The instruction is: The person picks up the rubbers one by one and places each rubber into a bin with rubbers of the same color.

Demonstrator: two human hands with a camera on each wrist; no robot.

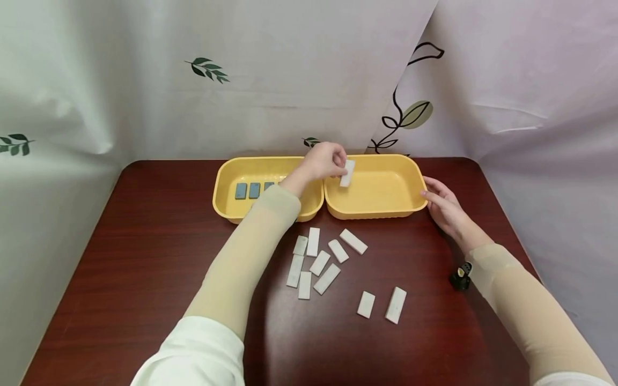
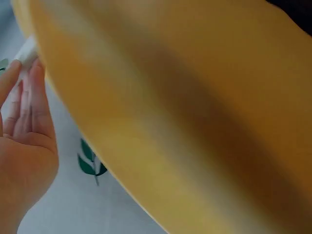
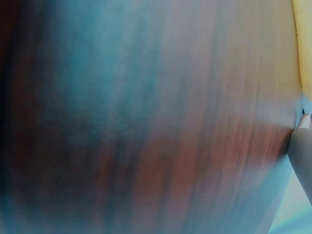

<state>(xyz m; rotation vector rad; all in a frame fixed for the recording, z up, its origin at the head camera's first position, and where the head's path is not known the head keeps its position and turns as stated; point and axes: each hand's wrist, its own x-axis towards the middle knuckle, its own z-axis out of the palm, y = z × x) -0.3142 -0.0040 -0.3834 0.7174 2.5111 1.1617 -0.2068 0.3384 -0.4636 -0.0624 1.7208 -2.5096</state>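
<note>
My left hand (image 1: 325, 161) pinches a white rectangular block (image 1: 347, 173) between thumb and fingers, above the left part of the right yellow tray (image 1: 374, 214). In the left wrist view, part of the white block (image 2: 27, 51) shows at the fingertips. At that tray's right end, my right hand (image 1: 446, 208) holds the rim with its thumb, fingers along the outside. The left yellow tray (image 1: 220, 201) contains several blue-grey blocks (image 1: 254, 190) in a row, partly hidden behind my left forearm.
Several loose white blocks (image 1: 320, 263) lie on the dark red table (image 1: 159, 279) in front of the trays. Two more, a short block (image 1: 366, 304) and a longer block (image 1: 396, 305), lie nearer the front. A pale curtain (image 1: 270, 80) hangs behind the table.
</note>
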